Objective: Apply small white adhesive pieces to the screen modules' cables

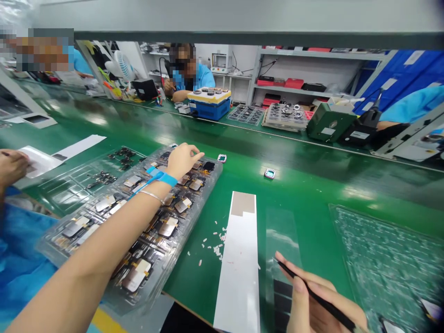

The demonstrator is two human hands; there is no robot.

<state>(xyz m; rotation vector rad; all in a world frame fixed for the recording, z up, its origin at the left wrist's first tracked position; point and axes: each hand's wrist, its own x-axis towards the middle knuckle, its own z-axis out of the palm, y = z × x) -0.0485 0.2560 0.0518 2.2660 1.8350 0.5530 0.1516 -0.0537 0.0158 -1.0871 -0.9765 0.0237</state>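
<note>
My left hand reaches out over the far end of a clear plastic tray filled with several small flat screen modules. Its fingers are curled down in a pinch on a module near the tray's far corner. A blue wrist strap and a thin bracelet sit on that wrist. My right hand rests near the front edge, closed around thin black tweezers that point up and left. A long white strip lies between the two hands, with small white scraps beside it.
Two small square parts lie on the green belt. A second clear tray with dark parts sits left. A textured clear sheet lies right. Another person's hand is at far left. People work across the belt by a blue box.
</note>
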